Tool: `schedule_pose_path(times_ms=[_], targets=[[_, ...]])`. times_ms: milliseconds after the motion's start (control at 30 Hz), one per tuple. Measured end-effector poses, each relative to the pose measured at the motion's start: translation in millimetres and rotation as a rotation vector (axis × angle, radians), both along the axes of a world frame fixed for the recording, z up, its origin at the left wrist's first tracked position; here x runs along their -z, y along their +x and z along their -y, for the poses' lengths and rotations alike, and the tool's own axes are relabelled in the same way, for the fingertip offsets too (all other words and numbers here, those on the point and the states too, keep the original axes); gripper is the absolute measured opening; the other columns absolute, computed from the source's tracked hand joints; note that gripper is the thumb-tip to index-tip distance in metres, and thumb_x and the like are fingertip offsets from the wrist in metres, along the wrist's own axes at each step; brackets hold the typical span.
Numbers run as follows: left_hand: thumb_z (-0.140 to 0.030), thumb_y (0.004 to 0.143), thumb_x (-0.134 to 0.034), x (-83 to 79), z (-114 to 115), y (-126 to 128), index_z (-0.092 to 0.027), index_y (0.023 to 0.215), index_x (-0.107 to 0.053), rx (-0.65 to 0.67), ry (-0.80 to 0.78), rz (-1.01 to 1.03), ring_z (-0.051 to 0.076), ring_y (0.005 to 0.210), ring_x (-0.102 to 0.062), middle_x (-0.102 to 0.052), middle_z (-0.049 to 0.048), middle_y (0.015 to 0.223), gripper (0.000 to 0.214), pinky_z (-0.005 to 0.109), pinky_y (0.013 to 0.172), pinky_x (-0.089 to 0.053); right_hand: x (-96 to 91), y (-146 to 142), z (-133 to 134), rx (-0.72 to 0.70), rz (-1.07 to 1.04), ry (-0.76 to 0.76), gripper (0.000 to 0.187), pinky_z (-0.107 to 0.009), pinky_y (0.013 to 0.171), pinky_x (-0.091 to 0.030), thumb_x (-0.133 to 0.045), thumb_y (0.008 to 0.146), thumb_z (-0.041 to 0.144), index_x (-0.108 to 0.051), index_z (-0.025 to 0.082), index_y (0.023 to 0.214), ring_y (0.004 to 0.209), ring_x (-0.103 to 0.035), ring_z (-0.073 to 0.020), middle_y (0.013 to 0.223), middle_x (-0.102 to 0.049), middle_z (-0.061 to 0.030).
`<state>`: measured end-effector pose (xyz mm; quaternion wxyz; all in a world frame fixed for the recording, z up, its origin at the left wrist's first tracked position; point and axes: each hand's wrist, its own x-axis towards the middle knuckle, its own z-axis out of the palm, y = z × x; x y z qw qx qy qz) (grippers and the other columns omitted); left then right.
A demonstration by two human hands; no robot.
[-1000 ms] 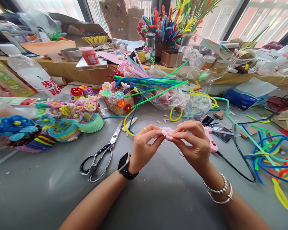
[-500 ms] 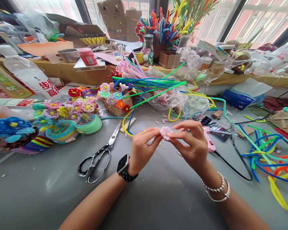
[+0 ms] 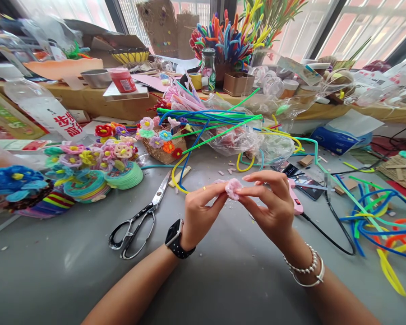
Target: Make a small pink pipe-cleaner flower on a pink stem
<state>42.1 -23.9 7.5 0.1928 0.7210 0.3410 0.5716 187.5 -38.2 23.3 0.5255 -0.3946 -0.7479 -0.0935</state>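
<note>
A small fuzzy pale pink flower (image 3: 233,188), apparently of pipe cleaner, is held between both hands above the grey table. My left hand (image 3: 205,205) pinches its left side with thumb and fingers. From the right, my right hand (image 3: 269,203) pinches the other side between thumb and index finger, the remaining fingers raised and bent. Black-handled scissors (image 3: 140,219) lie left of my left hand, blades pointing away. A pink glue gun (image 3: 296,198) with a black cord rests just behind my right hand, partly hidden by it.
Pipe-cleaner flower pots (image 3: 125,174) and a flower basket (image 3: 162,149) stand at the left. Long pipe cleaners (image 3: 209,115) lie on plastic bags at the back. Loose pipe cleaners (image 3: 375,212) tangle at the right, near a phone (image 3: 302,180). A plastic bottle (image 3: 37,104) leans at far left.
The pink flower has turned slightly between my fingertips, and a bit of pink now shows behind my left fingers. Both hands stay in nearly the same place.
</note>
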Motion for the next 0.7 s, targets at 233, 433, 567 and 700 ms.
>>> schedule_pose_path(times_ms=[233,433,567,700], targets=[[-0.006,0.071,-0.057,-0.8,1.4,-1.1,-0.018,0.081,-0.066,-0.014,0.073,-0.048,0.013,0.075,-0.065,-0.070,0.0033,0.086,0.018,0.021,0.072,-0.051,-0.2,0.5,1.0,-0.026,-0.013,-0.013,0.013,-0.031,0.069,-0.045,-0.064,0.070,0.012,-0.062,0.023,0.075,0.081,-0.052,-0.0164,0.084,-0.056,-0.0015],[-0.006,0.071,-0.056,1.3,2.8,0.8,-0.017,0.082,-0.066,-0.018,0.066,-0.053,0.013,0.076,-0.065,-0.070,0.0047,0.087,0.019,0.020,0.071,-0.049,0.4,0.6,0.6,-0.034,-0.029,-0.036,0.013,-0.031,0.068,-0.045,-0.064,0.070,0.013,-0.062,0.025,0.074,0.083,-0.052,-0.0166,0.085,-0.056,-0.0012],[-0.007,0.072,-0.056,-0.2,2.6,1.7,-0.019,0.082,-0.066,-0.004,0.026,-0.033,0.013,0.076,-0.064,-0.070,0.0043,0.087,0.019,0.022,0.072,-0.048,0.5,0.9,-0.8,-0.049,-0.053,-0.080,0.011,-0.030,0.067,-0.045,-0.064,0.071,0.014,-0.062,0.025,0.074,0.085,-0.052,-0.0167,0.087,-0.055,-0.0015],[-0.007,0.072,-0.056,-1.6,-0.5,-2.1,-0.022,0.088,-0.065,0.075,-0.030,0.055,0.013,0.078,-0.061,-0.068,0.0027,0.087,0.023,0.024,0.074,-0.046,1.3,0.0,-1.4,-0.078,-0.133,-0.176,0.023,-0.033,0.071,-0.046,-0.068,0.067,0.023,-0.059,0.025,0.088,0.091,-0.051,-0.0194,0.096,-0.053,-0.0036]])
